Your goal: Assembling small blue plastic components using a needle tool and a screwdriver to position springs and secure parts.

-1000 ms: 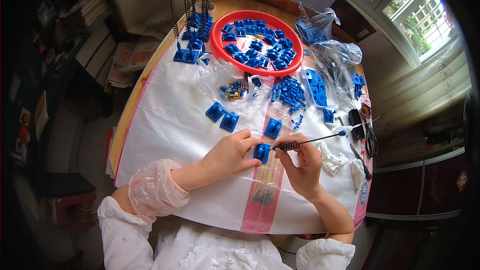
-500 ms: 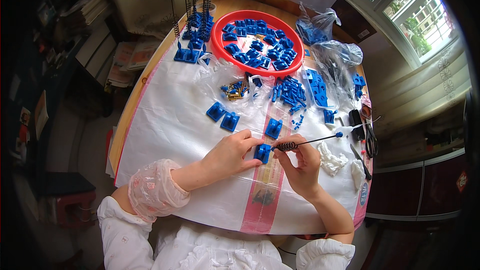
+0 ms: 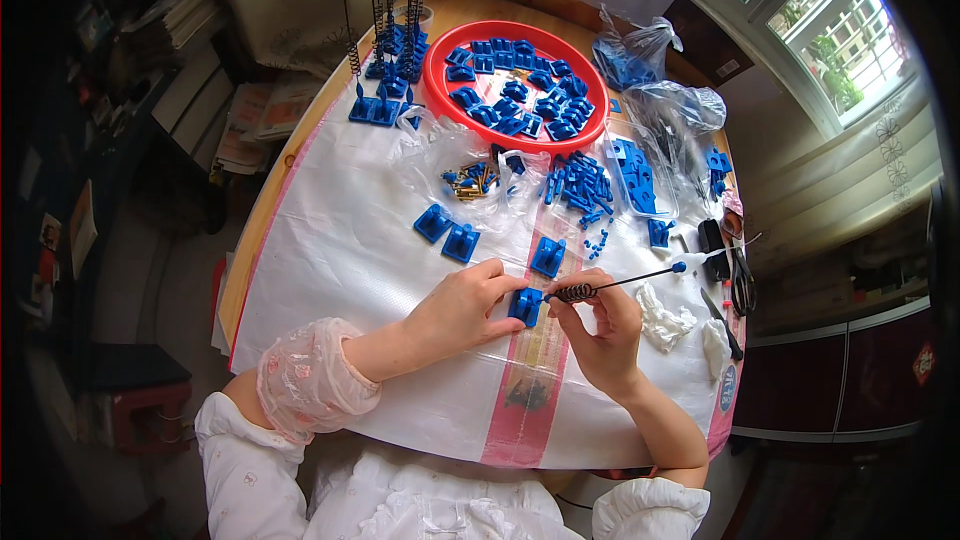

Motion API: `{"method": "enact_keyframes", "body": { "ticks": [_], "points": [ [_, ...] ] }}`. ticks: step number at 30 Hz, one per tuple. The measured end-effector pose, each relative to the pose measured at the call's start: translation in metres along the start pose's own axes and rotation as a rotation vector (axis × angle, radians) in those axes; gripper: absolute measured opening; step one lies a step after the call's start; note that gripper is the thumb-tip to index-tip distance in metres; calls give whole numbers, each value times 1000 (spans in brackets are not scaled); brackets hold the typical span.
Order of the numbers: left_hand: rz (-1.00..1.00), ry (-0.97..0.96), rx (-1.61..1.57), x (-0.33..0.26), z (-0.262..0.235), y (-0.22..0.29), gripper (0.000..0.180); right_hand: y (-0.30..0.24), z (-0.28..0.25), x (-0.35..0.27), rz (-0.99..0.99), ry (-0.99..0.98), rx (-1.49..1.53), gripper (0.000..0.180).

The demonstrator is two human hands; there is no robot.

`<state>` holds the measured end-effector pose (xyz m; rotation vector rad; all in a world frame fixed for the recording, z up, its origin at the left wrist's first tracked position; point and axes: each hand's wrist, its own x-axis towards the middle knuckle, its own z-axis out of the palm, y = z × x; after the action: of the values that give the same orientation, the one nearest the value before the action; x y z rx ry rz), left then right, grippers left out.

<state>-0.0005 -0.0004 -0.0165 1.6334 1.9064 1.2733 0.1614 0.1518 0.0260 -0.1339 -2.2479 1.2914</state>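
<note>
Red tray (image 3: pixel 436 92), one: filled with blue bases, over twenty, overlapped, exact count not possible.
Left hand (image 3: pixel 460 302), one: placed on the near side of the tray, thumb and fingers closed on one blue base (image 3: pixel 525 310).
Right hand (image 3: pixel 605 335), one: nearer the person than the tray, fingertips pinched around one black spring rod (image 3: pixel 580 292), blue-tipped; its inner end is held at the base's right side, whether joined cannot be told.
Loose bases (image 3: pixel 460 242), three: laid out between tray and hands, two to the left, one nearer the held base.
Upright rods (image 3: pixel 380 25), at least five: stood left of the tray.
Blue pins (image 3: pixel 578 183), one heap, uncounted: piled just before the tray.
Clear container (image 3: pixel 668 208), one: set right of the tray.
</note>
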Motion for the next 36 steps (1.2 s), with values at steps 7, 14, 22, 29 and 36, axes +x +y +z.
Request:
{"method": "enact_keyframes", "body": {
  "ticks": [7,14,22,29,36],
  "points": [
    [6,2,1,0,-1,1,52,0,1,1,6,-2,-2,25],
    [2,-1,-4,0,0,1,51,2,2,-1,21,-10,-27,24],
    [-6,0,1,0,0,1,51,1,4,1,30,32,-21,24],
    [-28,-23,-8,0,-1,1,51,3,4,1,16,-26,-69,21],
    [13,3,8,0,2,-2,54,1,7,2,49,41,-51,22]
  ]
}}
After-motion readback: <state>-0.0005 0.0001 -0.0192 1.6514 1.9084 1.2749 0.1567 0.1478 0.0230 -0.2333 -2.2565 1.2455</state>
